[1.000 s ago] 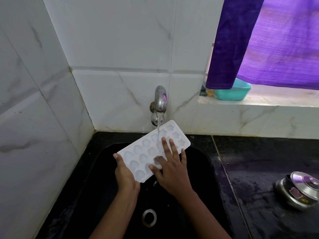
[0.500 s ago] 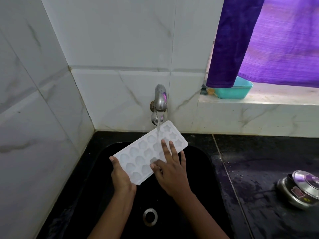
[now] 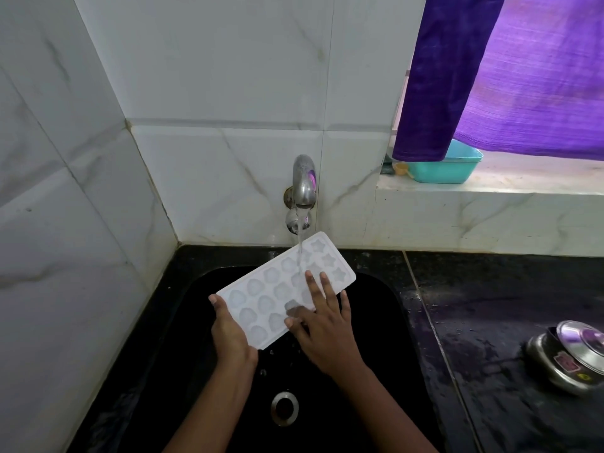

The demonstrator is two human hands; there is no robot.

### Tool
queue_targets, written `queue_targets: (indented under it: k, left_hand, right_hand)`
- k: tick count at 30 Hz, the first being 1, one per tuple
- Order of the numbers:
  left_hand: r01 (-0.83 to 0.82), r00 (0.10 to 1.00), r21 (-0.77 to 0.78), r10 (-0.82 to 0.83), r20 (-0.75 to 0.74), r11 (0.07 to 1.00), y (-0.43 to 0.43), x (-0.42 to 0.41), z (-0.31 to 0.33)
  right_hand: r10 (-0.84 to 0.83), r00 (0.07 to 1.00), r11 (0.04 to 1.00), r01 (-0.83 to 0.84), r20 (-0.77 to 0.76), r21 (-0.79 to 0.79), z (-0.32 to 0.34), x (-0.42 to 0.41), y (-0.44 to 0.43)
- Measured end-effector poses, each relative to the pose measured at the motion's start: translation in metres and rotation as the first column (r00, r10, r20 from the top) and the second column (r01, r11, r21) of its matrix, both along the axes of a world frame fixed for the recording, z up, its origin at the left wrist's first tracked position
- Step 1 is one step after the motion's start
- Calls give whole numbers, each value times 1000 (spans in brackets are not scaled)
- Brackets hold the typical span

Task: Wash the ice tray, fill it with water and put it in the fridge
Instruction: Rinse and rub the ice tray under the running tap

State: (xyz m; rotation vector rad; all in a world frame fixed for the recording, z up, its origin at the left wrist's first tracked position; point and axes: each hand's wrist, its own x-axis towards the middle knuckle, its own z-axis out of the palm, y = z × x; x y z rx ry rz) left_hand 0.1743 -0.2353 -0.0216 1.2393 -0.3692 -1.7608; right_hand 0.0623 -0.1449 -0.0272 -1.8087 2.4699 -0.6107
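A white ice tray (image 3: 261,299) with shell and star moulds is tilted over the black sink (image 3: 376,322). Water runs from the steel tap (image 3: 304,181) onto the tray's far half. My left hand (image 3: 228,338) grips the tray's near left end, thumb on the rim. My right hand (image 3: 323,318) lies flat on the tray's moulds with straight fingers spread across its right side. The tray's near right corner is hidden under that hand.
The sink drain (image 3: 284,407) lies below my hands. A steel pot with a lid (image 3: 568,358) stands on the wet black counter at the right. A teal tub (image 3: 447,168) sits on the window ledge under a purple curtain (image 3: 510,76). White tiled walls close the left and back.
The tray has shifted slightly left and up under the stream. My right hand's fingers have slid over the moulds, and my left hand has kept its grip.
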Motion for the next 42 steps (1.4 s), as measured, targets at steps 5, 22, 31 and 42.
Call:
queue_targets:
  k: [5, 22, 31, 42]
  left_hand:
    - [11, 1000, 14, -11, -29, 1000, 7, -6, -2]
    - [17, 1000, 9, -17, -12, 1000, 13, 0, -6]
    - [-33, 999, 25, 33, -11, 999, 7, 10, -2]
    - [9, 997, 24, -8, -71, 1000, 11, 16, 2]
  right_hand:
    - [-4, 1000, 1000, 4, -13, -31, 4, 4, -2]
    - [18, 999, 999, -15, -51, 50, 6, 4, 3]
    - [-23, 934, 996, 51, 356, -70, -1, -16, 21]
    - [-25, 993, 999, 28, 116, -22, -3, -11, 5]
